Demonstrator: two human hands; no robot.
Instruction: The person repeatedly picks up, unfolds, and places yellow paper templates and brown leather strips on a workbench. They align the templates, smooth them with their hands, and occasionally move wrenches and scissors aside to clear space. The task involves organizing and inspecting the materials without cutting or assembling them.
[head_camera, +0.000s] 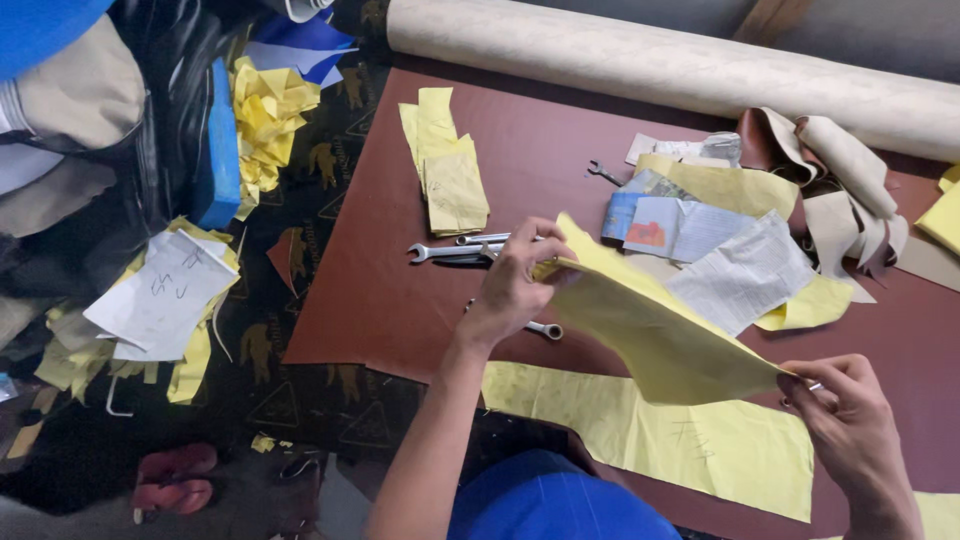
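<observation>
My left hand (515, 285) pinches the far corner of a long yellow paper pattern piece (655, 330), held lifted above the brown leather sheet (400, 290). My right hand (850, 415) grips the near corner of the same piece; a thin metal object shows between its fingers. Under the held piece lies another long yellow pattern strip (650, 430), flat on the leather's near edge. Metal wrenches (455, 250) lie on the leather just beyond my left hand.
A stack of yellow pattern pieces (445, 165) lies further back. Printed papers (700, 245) and tan leather scraps (850, 190) sit at right. A big beige roll (680, 65) spans the back. Crumpled yellow paper (265, 115) and white sheets (165, 290) lie on the floor at left.
</observation>
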